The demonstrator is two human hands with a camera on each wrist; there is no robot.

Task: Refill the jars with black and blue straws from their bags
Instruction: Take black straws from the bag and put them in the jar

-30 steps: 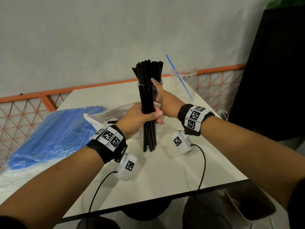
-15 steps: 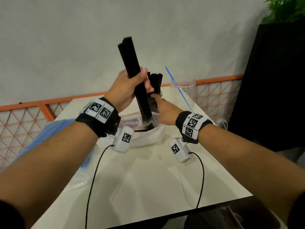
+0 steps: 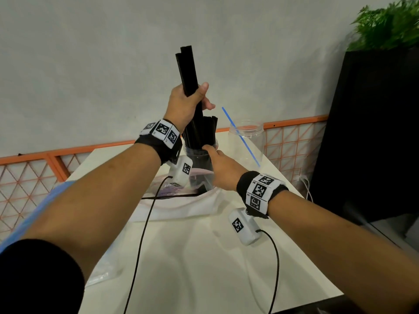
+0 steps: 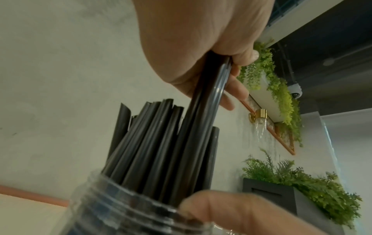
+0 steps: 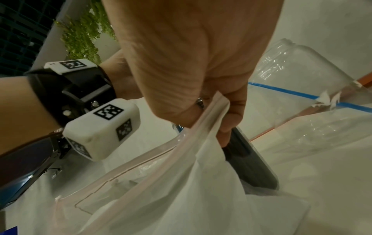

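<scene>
Black straws clenched in left hand, lower ends inside jar; right hand curled round jar's side.

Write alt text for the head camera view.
A left hand holds a bundle of black straws upright over a clear jar of black straws, which the right hand steadies. Beside it stands another jar holding one blue straw.
</scene>
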